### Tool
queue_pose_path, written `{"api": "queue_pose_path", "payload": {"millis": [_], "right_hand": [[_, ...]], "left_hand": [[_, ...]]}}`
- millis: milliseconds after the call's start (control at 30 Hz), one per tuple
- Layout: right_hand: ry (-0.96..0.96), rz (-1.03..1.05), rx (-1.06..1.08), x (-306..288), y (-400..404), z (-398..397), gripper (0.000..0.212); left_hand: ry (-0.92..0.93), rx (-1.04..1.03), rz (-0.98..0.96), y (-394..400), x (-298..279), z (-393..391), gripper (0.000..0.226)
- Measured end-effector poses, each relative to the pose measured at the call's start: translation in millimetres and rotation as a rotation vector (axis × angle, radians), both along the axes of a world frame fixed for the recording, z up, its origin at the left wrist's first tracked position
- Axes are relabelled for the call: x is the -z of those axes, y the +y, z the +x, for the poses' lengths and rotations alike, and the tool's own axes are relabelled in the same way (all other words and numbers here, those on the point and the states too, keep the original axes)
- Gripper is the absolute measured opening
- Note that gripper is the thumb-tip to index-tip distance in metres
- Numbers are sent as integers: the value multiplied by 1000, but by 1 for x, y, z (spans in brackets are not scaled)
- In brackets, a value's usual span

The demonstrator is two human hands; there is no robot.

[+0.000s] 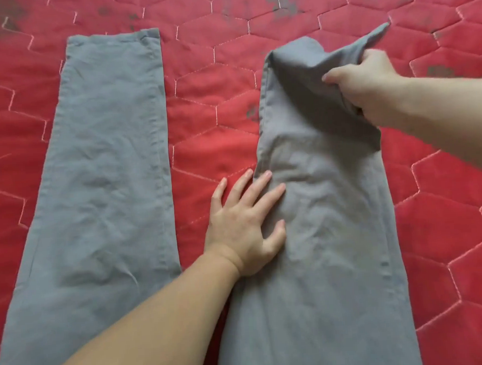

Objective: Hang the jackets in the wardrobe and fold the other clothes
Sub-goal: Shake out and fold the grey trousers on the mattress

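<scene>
Red quilted fabric, stitched in hexagons and marked with dull grey worn patches toward its far edge, covers the bed (323, 7) and fills the whole view. Grey trousers (334, 233) are spread on it with the two legs pointing away from the camera and a strip of red quilt seen between them. The left leg (107, 161) is laid flat and straight, its hem square at the far end. The right leg (301, 123) is lifted and bunched at its far end, the hem corner raised off the quilt and pointed up and to the right. The left hand (244, 224) is pressed palm down, fingers straight and spread, on the inner edge of the right leg, with the two outer fingers lying on the quilt just beside the seam. The right hand (366, 83) is closed round the raised cloth near the hem, which is gripped with fingers curled and the thumb tucked into the fold.
</scene>
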State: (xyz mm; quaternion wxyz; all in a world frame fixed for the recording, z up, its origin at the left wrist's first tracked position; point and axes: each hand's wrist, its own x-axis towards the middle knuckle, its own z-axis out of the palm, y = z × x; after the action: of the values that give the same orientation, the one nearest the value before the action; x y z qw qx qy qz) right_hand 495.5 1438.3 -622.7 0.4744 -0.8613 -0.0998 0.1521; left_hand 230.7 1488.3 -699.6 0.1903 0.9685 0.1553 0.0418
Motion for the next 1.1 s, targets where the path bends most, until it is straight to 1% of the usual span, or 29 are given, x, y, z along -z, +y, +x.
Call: {"api": "queue_pose_path", "payload": {"millis": [33, 100, 167, 200, 233, 267, 300, 367, 433, 500, 567, 600, 633, 667, 733, 767, 800, 833, 867, 900, 933, 967, 1000, 1067, 1100], "right_hand": [[-85, -10, -76, -2, -10, -18, 26], [-198, -28, -258, -1, -46, -61, 12], [-370, -104, -473, 7, -91, -109, 6], [-478, -154, -561, 14, -114, -131, 6], [-582, -202, -640, 22, -136, -152, 7], [-669, -242, -706, 28, -155, -173, 10], [-728, -270, -729, 35, -173, -190, 13], [-763, -305, -648, 41, -200, -222, 12], [-777, -361, -528, 38, -218, -252, 10], [-803, -404, -519, 32, -233, -275, 10], [-841, -412, -610, 25, -248, -294, 22], [-842, -421, -653, 21, -256, -303, 26], [-809, -443, -686, 17, -264, -313, 25], [-743, -472, -695, 14, -272, -325, 20], [-559, -475, -656, 10, -288, -351, 11], [-487, -439, -626, 10, -295, -362, 13], [-419, -401, -597, 9, -301, -372, 19], [-357, -358, -559, 8, -307, -379, 26], [-298, -340, -512, 6, -309, -384, 28], [-218, -319, -429, 6, -313, -387, 32], [-98, -286, -321, 7, -316, -386, 37], [70, -210, -211, 7, -316, -386, 39], [255, -90, -104, 7, -315, -387, 33], [569, 171, 203, 2, -308, -390, 9], [685, 260, 367, -1, -304, -391, 19]], "left_hand": [[-7, -8, -10, 0, 0, 0, 60], [-37, -33, -50, -1, -1, -1, 56], [-85, -127, -129, -4, -5, -7, 45], [-136, -215, -232, -9, -7, -10, 36], [-183, -329, -389, -18, -11, -16, 29], [-217, -445, -556, -30, -18, -26, 31], [-243, -551, -711, -40, -25, -39, 37], [-269, -728, -974, -59, -44, -62, 41], [-278, -842, -1136, -69, -59, -81, 42], [-253, -872, -1269, -75, -71, -96, 43], [-120, -829, -1452, -82, -82, -111, 52], [-24, -791, -1486, -85, -86, -118, 56], [75, -744, -1468, -90, -90, -127, 57], [164, -702, -1422, -96, -92, -134, 58], [309, -655, -1336, -107, -94, -149, 64], [366, -634, -1288, -112, -96, -157, 66], [409, -614, -1230, -117, -95, -163, 68], [438, -606, -1188, -120, -94, -169, 68], [450, -607, -1169, -121, -91, -176, 66], [443, -615, -1173, -123, -90, -183, 59], [424, -616, -1179, -125, -89, -191, 49], [402, -611, -1187, -128, -87, -198, 39], [386, -604, -1204, -131, -85, -205, 30], [364, -610, -1275, -136, -82, -219, 14], [352, -620, -1307, -139, -83, -224, 6]]}}
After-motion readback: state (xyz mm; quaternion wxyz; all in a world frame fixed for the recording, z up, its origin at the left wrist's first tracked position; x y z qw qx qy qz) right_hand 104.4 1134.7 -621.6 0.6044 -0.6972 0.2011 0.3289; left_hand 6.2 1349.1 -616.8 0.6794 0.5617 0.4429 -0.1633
